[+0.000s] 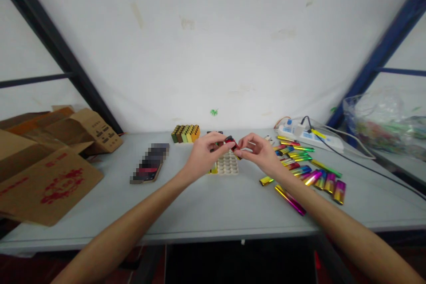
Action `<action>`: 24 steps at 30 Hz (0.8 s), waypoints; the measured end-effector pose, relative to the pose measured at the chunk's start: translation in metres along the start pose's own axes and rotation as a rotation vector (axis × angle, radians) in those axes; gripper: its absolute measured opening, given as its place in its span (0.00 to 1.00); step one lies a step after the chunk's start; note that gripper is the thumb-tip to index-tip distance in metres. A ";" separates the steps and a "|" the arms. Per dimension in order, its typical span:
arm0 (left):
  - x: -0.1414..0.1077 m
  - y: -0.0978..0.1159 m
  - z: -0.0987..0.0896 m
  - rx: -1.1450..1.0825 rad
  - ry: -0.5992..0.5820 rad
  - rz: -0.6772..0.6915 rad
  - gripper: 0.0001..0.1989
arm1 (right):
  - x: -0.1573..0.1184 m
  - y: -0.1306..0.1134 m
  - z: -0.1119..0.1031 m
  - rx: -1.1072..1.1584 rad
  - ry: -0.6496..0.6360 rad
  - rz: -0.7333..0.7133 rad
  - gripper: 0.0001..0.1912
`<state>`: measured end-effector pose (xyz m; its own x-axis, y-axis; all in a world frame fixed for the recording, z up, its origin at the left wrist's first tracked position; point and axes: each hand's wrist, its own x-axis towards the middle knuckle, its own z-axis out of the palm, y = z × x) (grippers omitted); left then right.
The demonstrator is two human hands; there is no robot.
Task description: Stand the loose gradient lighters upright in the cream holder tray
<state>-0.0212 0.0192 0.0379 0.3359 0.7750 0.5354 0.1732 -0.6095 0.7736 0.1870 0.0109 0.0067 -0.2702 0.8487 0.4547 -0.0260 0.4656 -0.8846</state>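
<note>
1. The left hand (205,150) pinches a small red-and-black thing (230,140), thumb and finger nearly closed on it.
2. The right hand (258,153) has its thumb and finger bent close together at the low end of it — I cannot tell if they grip.
3. That thing is up over a white tray (230,167) with round holes. If both hands let go, it could drop and bump the tray.
4. It looks smooth, so a loose pinch could let it slip or turn.
5. Shiny coloured pieces (313,177) lie near the right arm — a careless swing could knock some off the table (213,213).
</note>
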 end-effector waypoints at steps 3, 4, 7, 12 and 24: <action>-0.001 0.002 0.001 -0.154 0.035 -0.027 0.13 | 0.000 0.004 -0.003 -0.110 0.021 -0.063 0.17; -0.001 0.003 0.001 -0.201 0.053 -0.039 0.14 | 0.000 0.006 -0.007 -0.206 0.038 -0.094 0.15; -0.002 0.007 -0.001 -0.346 0.035 -0.087 0.15 | 0.000 0.010 -0.018 -0.577 0.052 -0.211 0.10; -0.005 -0.001 -0.001 -0.376 -0.058 -0.185 0.17 | 0.000 0.014 -0.028 -0.801 0.003 -0.284 0.09; -0.005 -0.010 -0.012 0.245 0.008 -0.041 0.22 | 0.000 0.020 -0.026 -0.837 -0.069 -0.315 0.09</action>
<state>-0.0358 0.0230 0.0317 0.3164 0.8006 0.5088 0.4065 -0.5991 0.6899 0.2120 0.0268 -0.0087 -0.4275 0.6460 0.6325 0.5943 0.7280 -0.3418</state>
